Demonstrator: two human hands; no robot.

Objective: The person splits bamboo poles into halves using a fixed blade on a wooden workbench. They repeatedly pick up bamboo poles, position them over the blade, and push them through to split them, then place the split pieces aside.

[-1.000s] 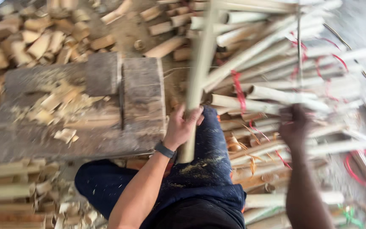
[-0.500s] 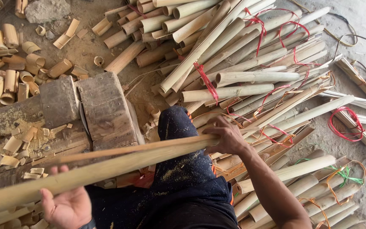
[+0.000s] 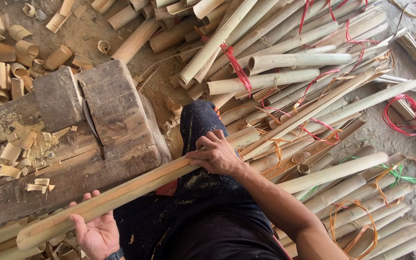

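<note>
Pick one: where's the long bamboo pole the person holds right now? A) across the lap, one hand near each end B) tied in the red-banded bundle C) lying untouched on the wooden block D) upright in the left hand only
A: the bamboo pole lies slanted across the lap, the left hand cradling it from below near its lower end and the right hand gripping it from above farther up.

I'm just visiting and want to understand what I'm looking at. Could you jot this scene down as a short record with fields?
Setting: dirt floor strewn with bamboo
Left hand: palm up, cradling the near end of a long bamboo pole
Right hand: gripping the same pole from above, over the knee
Pole position: slanted across the lap
Beside the person: worn wooden block with chips on it
Behind: bamboo bundles tied with red cord
Far left: short cut bamboo pieces
</note>
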